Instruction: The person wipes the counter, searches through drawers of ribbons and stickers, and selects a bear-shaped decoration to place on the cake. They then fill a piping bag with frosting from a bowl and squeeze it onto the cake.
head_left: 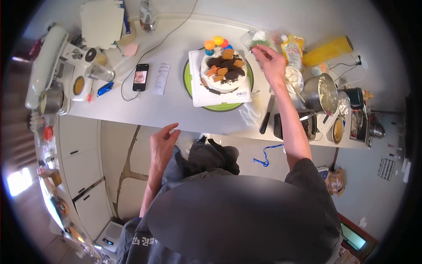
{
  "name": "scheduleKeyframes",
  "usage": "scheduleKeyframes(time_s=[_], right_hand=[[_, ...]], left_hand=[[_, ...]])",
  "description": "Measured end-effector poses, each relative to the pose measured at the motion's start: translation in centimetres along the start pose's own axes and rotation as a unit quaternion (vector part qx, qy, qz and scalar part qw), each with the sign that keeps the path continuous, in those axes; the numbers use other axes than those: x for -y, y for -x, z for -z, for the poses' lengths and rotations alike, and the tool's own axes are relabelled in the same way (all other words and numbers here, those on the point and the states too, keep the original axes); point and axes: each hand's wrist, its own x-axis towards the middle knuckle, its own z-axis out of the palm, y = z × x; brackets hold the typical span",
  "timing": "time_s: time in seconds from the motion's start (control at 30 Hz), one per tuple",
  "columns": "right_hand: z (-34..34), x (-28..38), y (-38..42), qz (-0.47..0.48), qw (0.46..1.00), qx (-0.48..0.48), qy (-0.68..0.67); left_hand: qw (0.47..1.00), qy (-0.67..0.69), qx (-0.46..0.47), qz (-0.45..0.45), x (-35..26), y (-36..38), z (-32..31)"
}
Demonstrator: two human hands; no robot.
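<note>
A white-frosted cake (223, 72) sits on a white square board (206, 97) over a green round turntable (220, 108). Dark round cookies, brown biscuit pieces and dark crumbs cover its top, and several colored balls (218, 41) stand along its back edge. To the right of the cake, my right hand (270, 64) is raised with its fingertips pinched together; a tiny thing at the tips is too small to name. Just behind those fingers is a clear plastic container (260, 37) with white and green contents. My left hand (162, 144) hovers at the counter's front edge, fingers apart, holding nothing.
Left of the cake lie a phone (140, 77) with a cable and a paper slip (161, 78). On the right are a yellow pouch (293, 50), a steel bowl (323, 92), a black-handled spatula (267, 115) and a dark tray (293, 125). A stand mixer (47, 66) stands far left.
</note>
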Motion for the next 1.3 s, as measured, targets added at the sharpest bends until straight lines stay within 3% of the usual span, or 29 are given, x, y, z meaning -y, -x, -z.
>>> scheduleKeyframes(time_s=[0.13, 0.17, 0.23, 0.47, 0.8, 0.93, 1.3], right_hand=[[-0.5, -0.9, -1.4, -0.005, 0.999, 0.015, 0.033], [-0.6, -1.7, -1.8, 0.046, 0.998, 0.026, 0.026], [-0.5, -2.0, -2.1, 0.062, 0.995, 0.035, 0.073], [-1.2, -2.1, -2.2, 0.008, 0.998, 0.057, 0.013], [-2.3, -2.7, -2.7, 0.013, 0.996, 0.081, 0.036], [-2.2, -3.0, -2.6, 0.089, 0.986, 0.087, 0.113], [-1.7, -1.4, -2.0, 0.039, 0.993, 0.082, 0.069]], left_hand=[[0.999, 0.026, -0.017, 0.015, 0.4, 0.6, -0.4], [0.999, 0.037, -0.021, 0.021, 0.5, 0.8, -0.4], [0.999, 0.031, -0.018, 0.020, 1.1, 0.7, -0.5], [0.999, 0.036, -0.039, -0.009, 1.2, 0.9, -0.5], [0.999, 0.039, -0.029, 0.006, 1.1, 0.9, -0.7], [0.999, 0.044, -0.031, -0.004, 2.2, 0.7, -1.0], [0.999, -0.008, -0.020, 0.025, -0.1, 0.6, -1.0]])
